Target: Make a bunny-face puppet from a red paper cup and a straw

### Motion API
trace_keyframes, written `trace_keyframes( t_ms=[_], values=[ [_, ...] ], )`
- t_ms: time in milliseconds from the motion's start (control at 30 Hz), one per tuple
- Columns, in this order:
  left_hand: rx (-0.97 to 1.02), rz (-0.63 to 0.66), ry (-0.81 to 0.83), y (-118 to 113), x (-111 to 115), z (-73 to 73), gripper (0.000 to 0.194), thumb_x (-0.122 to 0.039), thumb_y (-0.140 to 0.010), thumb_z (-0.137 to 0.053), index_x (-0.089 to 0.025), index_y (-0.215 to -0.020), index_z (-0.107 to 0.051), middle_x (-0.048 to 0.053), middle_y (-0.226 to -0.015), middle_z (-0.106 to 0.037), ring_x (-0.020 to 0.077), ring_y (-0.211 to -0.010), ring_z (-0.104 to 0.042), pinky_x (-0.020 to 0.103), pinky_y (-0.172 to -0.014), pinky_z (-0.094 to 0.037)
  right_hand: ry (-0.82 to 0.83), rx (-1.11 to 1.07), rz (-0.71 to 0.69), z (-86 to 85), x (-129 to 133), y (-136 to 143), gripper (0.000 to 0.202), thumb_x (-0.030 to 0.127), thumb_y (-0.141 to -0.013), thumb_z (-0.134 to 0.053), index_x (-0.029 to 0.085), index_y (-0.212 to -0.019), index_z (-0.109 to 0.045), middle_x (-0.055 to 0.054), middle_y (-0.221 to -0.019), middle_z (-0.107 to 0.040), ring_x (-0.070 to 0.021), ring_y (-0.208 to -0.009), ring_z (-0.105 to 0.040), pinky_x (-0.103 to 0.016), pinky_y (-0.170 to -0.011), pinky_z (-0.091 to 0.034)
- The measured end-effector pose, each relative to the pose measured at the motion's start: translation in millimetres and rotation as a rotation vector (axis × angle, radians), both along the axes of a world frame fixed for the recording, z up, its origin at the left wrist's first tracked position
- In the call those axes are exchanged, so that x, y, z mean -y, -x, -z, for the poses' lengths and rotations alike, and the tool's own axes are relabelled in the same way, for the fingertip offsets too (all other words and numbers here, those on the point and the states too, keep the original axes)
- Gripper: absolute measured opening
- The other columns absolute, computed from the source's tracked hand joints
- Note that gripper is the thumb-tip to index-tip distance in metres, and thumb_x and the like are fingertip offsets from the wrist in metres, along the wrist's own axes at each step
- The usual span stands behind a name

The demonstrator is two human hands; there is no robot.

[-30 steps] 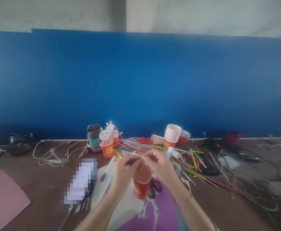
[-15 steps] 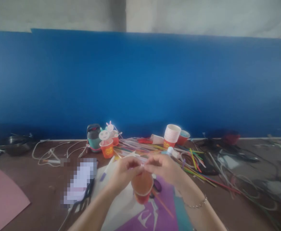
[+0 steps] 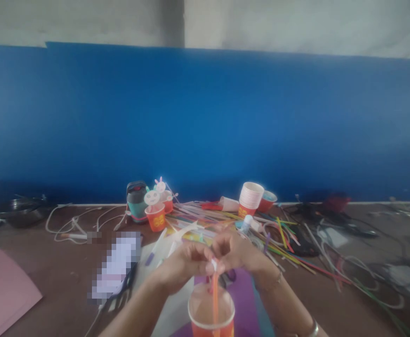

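My left hand (image 3: pixel 186 267) and my right hand (image 3: pixel 235 252) meet above a red paper cup (image 3: pixel 197 331), with thumbs and fingers pinched together. Between the fingertips is a small white piece (image 3: pixel 214 264), at the top end of an orange stick (image 3: pixel 215 297) that looks like a drinking straw or a flat strip. This orange stick runs down over the cup; whether it passes inside or in front of the rim, I cannot tell. Under the hands lie a white sheet (image 3: pixel 177 313) and a purple sheet (image 3: pixel 243 299). Dark scissors handles (image 3: pixel 230 276) show partly behind my right hand.
Further back stand a paper cup with a white face cutout (image 3: pixel 155 220), a teal container (image 3: pixel 136 203) and a cup stack (image 3: pixel 250 199). Coloured strips (image 3: pixel 198 215) spread between them. A phone (image 3: pixel 119 262) and pink paper (image 3: pixel 6 290) lie left; cables (image 3: pixel 362 281) lie right.
My hands have come lower and nearer, still pinched together. The cup appears nearer and lower in the view. The orange stick now hangs upright below my fingertips.
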State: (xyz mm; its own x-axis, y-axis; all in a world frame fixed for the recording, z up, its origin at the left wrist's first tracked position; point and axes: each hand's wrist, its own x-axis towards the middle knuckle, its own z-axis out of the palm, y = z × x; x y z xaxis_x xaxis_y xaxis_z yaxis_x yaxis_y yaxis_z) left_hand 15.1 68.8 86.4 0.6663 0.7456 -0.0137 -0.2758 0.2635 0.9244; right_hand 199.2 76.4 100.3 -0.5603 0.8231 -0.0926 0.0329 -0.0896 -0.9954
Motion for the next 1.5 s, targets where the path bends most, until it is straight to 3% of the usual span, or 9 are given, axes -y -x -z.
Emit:
trace_keyframes(
  t_ms=[233, 367, 700, 933, 1000, 1100, 1167, 1267, 1500],
  values=[
    [0.0, -0.166, -0.01, -1.7, -5.0, -3.8, 0.029, -0.039, -0.065, -0.083, -0.017, -0.074, -0.068, -0.001, -0.063, -0.06, 0.0094, -0.054, -0.05, 0.023, -0.056, -0.037, -0.082, -0.032, 0.132, 3.7, -6.9, -0.4, 0.046, 0.06, -0.064, -0.074, 0.017, -0.066, -0.06, 0.004, -0.053, -0.056, -0.0082, -0.047, -0.048, -0.02, -0.045, -0.032],
    [-0.094, -0.245, -0.108, -3.0, -4.2, -10.3, 0.031, -0.04, -0.069, -0.079, -0.014, -0.073, -0.064, -0.001, -0.06, -0.057, 0.008, -0.052, -0.047, 0.022, -0.054, -0.034, -0.119, 0.005, 0.194, 0.3, -5.8, 3.2, 0.041, 0.052, -0.062, -0.08, 0.016, -0.065, -0.059, 0.004, -0.054, -0.057, -0.0076, -0.05, -0.048, -0.02, -0.048, -0.032],
    [-0.363, -0.232, -0.28, 0.5, -5.6, -10.3, 0.033, -0.045, -0.076, -0.067, -0.016, -0.062, -0.06, -0.004, -0.053, -0.046, 0.0086, -0.049, -0.038, 0.022, -0.048, -0.025, -0.134, 0.011, 0.174, -0.2, -5.8, 1.0, 0.04, 0.053, -0.064, -0.078, 0.017, -0.063, -0.061, 0.004, -0.054, -0.057, -0.0092, -0.05, -0.052, -0.022, -0.051, -0.039],
    [-0.37, -0.379, -0.349, -4.5, -3.9, -9.8, 0.015, -0.031, -0.076, -0.064, -0.017, -0.072, -0.065, 0.001, -0.069, -0.06, 0.0147, -0.065, -0.054, 0.024, -0.062, -0.038, -0.206, 0.013, 0.222, 1.9, -12.3, -2.6, 0.032, 0.047, -0.073, -0.074, 0.017, -0.069, -0.066, 0.002, -0.061, -0.062, -0.0105, -0.057, -0.054, -0.023, -0.058, -0.044],
    [-0.436, -0.484, -0.427, -6.9, -4.2, -6.6, 0.016, -0.031, -0.078, -0.063, -0.017, -0.07, -0.065, 0.001, -0.068, -0.062, 0.0162, -0.066, -0.056, 0.025, -0.063, -0.04, -0.231, 0.061, 0.254, 1.9, -13.6, -2.1, 0.031, 0.047, -0.074, -0.072, 0.016, -0.07, -0.067, 0.001, -0.062, -0.063, -0.0116, -0.058, -0.056, -0.025, -0.059, -0.045],
    [-0.525, -0.639, -0.539, -7.9, -4.0, -3.3, 0.014, -0.031, -0.081, -0.061, -0.019, -0.086, -0.068, 0.001, -0.067, -0.065, 0.0179, -0.067, -0.059, 0.026, -0.064, -0.042, -0.284, 0.14, 0.357, 0.6, -13.2, 1.8, 0.028, 0.044, -0.074, -0.071, 0.017, -0.076, -0.069, -0.002, -0.07, -0.067, -0.0142, -0.065, -0.059, -0.026, -0.062, -0.046],
    [-0.569, -0.698, -0.618, -7.0, -2.7, -2.7, 0.018, -0.026, -0.082, -0.06, -0.022, -0.097, -0.067, 0.001, -0.072, -0.068, 0.0189, -0.07, -0.062, 0.027, -0.067, -0.044, -0.327, 0.17, 0.433, -0.6, -10.8, 6.1, 0.026, 0.043, -0.075, -0.069, 0.017, -0.082, -0.069, -0.003, -0.076, -0.068, -0.0154, -0.07, -0.06, -0.027, -0.064, -0.047],
    [-0.646, -0.738, -0.831, -5.6, 1.3, -1.7, 0.019, -0.014, -0.079, -0.057, -0.022, -0.092, -0.068, 0.002, -0.082, -0.071, 0.0201, -0.077, -0.063, 0.03, -0.072, -0.044, -0.383, 0.201, 0.517, -1.7, -5.6, 13.7, 0.026, 0.041, -0.077, -0.067, 0.017, -0.087, -0.067, -0.003, -0.076, -0.067, -0.0151, -0.069, -0.059, -0.025, -0.062, -0.046],
    [-0.876, -0.858, -1.31, -10.4, 15.7, 4.7, 0.016, -0.011, -0.084, -0.055, -0.021, -0.088, -0.066, 0.004, -0.079, -0.067, 0.0221, -0.079, -0.059, 0.036, -0.077, -0.037, -0.366, 0.164, 0.648, -2.6, 3.0, 30.9, 0.011, 0.027, -0.075, -0.058, 0.019, -0.068, -0.058, 0.002, -0.057, -0.059, -0.0129, -0.053, -0.053, -0.023, -0.05, -0.041]
  ],
)
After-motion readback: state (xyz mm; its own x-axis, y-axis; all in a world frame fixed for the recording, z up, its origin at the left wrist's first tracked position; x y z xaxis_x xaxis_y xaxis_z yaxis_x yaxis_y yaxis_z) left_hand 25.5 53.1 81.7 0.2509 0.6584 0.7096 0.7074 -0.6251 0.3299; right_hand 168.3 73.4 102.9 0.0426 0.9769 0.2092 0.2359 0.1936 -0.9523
